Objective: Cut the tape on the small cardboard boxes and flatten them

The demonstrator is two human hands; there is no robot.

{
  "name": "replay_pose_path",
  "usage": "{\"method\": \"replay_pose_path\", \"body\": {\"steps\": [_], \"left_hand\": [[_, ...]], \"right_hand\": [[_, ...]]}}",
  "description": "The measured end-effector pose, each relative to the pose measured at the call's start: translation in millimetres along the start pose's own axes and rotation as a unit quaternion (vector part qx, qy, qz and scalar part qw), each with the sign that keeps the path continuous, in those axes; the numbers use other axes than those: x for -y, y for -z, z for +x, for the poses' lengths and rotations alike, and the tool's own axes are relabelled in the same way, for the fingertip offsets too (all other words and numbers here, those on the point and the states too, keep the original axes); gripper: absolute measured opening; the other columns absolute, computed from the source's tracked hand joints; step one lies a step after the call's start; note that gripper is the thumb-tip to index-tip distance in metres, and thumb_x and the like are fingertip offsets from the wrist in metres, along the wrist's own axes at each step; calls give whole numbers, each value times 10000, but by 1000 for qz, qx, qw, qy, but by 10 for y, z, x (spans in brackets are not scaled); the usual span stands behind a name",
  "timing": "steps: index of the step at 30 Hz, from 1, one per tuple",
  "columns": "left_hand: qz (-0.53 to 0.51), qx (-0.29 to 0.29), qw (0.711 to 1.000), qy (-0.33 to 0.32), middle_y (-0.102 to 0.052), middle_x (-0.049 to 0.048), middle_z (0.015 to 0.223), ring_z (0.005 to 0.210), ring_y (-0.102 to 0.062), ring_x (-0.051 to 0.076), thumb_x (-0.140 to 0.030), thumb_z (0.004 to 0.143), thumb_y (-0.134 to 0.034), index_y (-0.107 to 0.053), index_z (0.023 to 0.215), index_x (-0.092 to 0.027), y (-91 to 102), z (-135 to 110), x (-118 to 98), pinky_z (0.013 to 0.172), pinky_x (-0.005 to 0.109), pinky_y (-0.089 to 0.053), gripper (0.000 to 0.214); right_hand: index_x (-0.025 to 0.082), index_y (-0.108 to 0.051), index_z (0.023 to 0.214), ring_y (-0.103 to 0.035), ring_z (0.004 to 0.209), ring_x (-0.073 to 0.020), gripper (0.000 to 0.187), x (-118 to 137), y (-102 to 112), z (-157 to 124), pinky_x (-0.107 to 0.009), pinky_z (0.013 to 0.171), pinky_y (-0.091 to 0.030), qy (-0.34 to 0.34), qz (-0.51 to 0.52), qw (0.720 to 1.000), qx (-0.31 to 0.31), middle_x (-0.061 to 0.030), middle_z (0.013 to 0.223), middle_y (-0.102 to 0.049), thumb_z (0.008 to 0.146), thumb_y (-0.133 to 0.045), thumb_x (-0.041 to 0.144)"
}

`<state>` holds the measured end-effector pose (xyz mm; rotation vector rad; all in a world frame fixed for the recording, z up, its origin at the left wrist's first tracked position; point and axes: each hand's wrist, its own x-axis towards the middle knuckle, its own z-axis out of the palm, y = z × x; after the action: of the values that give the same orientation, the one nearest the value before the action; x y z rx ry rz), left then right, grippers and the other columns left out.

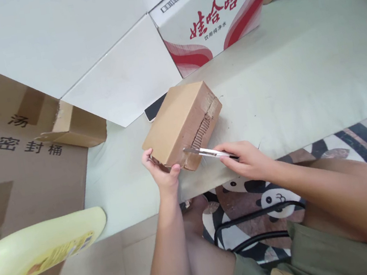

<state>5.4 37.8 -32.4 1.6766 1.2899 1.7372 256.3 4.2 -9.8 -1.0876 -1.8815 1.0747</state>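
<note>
A small brown cardboard box [175, 115] rests tilted on the pale green cloth. Its side facing right has a torn strip that bares the corrugated layer. My left hand [163, 171] is closed on the box's near left corner, thumb against the side and fingers around the edge. In my right hand [244, 158] is a utility knife [213, 152] with a white and dark handle, gripped between thumb and fingers. The knife's blade meets the box's side near its close end, beside the torn strip. Clear tape seems to lie there.
A dark flat device [154, 108] lies partly behind the box. Further back stand a white panel [121, 73] and a white-and-red carton [217, 20]. To the left are a large printed carton [16, 159] and a yellow bottle [44, 250]. The cloth-covered surface [299, 77] extends right.
</note>
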Motion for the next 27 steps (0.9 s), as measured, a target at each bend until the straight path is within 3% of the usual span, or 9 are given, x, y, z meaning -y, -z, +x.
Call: {"method": "replay_pose_path", "body": {"steps": [6,20,27], "left_hand": [[-12,10,1000,-9,-495,67,1165,1065,-538,216,-679,616,-770,-394,1205,-275,-5,1,-17,931,333,-392,808],[18,-4,1000,24,-483,74,1164,1118,-533,254,-769,530,-748,-386,1156,-273,-30,15,-58,969,383,-394,877],[7,11,1000,1,-484,85,1194,1131,-527,242,-714,589,-761,-389,1181,-272,-15,-12,-50,990,377,-386,827]], "right_hand": [[174,-658,1095,-557,626,-123,279,-6,2,-2,-247,605,-395,-5,0,1000,3,-6,755,-662,939,-451,278],[189,-641,1022,-524,594,-133,245,-7,-9,-4,-256,583,-376,-18,-2,1000,10,2,697,-610,932,-439,296],[175,-629,996,-503,567,-122,235,-15,-12,-1,-254,572,-367,-17,-5,1000,11,19,656,-562,927,-445,303]]}}
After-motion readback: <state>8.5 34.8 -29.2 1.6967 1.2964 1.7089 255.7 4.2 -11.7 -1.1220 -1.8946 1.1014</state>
